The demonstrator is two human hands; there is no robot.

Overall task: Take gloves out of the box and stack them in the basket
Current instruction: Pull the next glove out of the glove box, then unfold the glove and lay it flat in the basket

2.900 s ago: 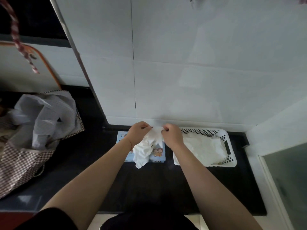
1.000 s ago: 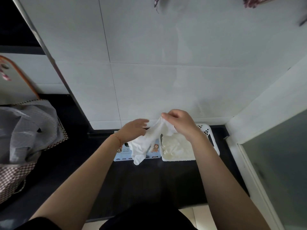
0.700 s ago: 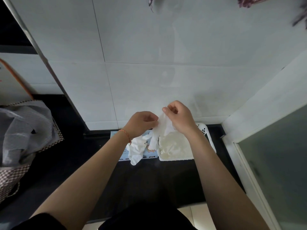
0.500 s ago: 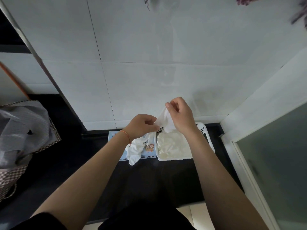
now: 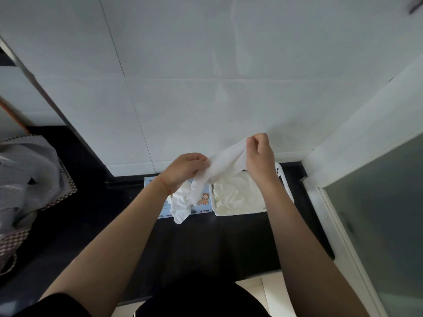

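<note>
A white glove (image 5: 225, 162) was held stretched in the air above the box and the basket, its lower end hanging limp. More crumpled white gloves (image 5: 180, 203) spilled from the top of the light-blue box (image 5: 204, 199), which lay flat on the dark counter. Just beside it, a white perforated basket (image 5: 282, 179) held a heap of white gloves (image 5: 235, 195).
</note>
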